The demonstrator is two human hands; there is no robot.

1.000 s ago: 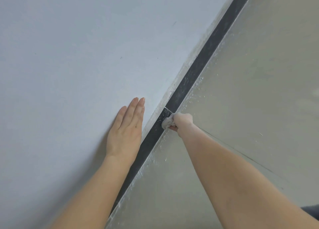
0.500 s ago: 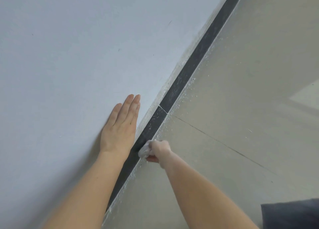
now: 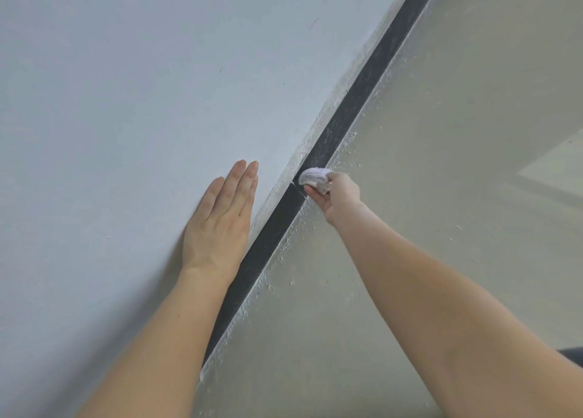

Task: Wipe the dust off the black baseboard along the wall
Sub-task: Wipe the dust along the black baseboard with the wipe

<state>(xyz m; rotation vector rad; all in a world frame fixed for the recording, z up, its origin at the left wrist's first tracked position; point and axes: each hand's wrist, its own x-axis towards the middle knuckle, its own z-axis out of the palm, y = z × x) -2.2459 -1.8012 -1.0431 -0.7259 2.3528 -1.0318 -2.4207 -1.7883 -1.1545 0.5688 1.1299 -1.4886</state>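
Seemingly dusty, streaked black baseboard (image 3: 355,102)

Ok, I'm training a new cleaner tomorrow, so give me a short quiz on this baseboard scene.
1. True or false: the left hand lies flat on the wall.
2. The right hand grips: A) a sponge, B) a white cloth, C) a brush?
3. Fill in: white specks lie on the ____ along the black baseboard.
Key: 1 true; 2 B; 3 floor.
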